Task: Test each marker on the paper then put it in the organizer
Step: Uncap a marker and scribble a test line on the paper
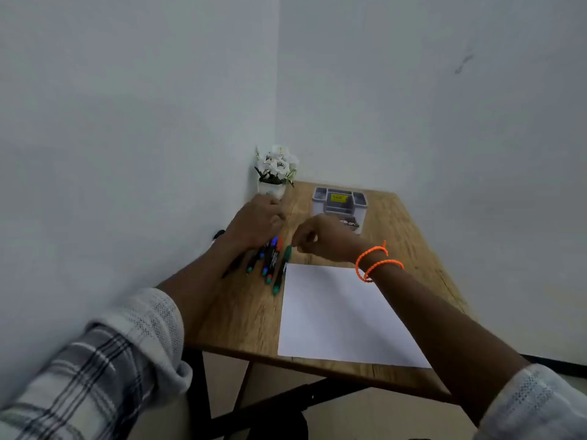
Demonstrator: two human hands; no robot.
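So the setup was a small wooden table [397, 223] shoved into a white corner, with one blank sheet of paper [336, 315] lying near the front edge and one grey desk organizer [339, 204] toward the back (yellow sticker inside it, and it looked to have several compartments). Left of the paper sat a loose bunch of markers [268, 265], black barrels with coloured caps; I counted about five, with green, blue and red ends showing, but the blur made an exact count iffy. The left hand [254, 222] lay flat over the far ends of the bunch, fingers fairly straight, not gripping anything. The right hand [320, 238] had curled fingers and was pinching the cap end of the green marker [281, 269] nearest the paper. Two orange bracelets [376, 263] were on that wrist. One little pot of white flowers [276, 171] stood in the corner.
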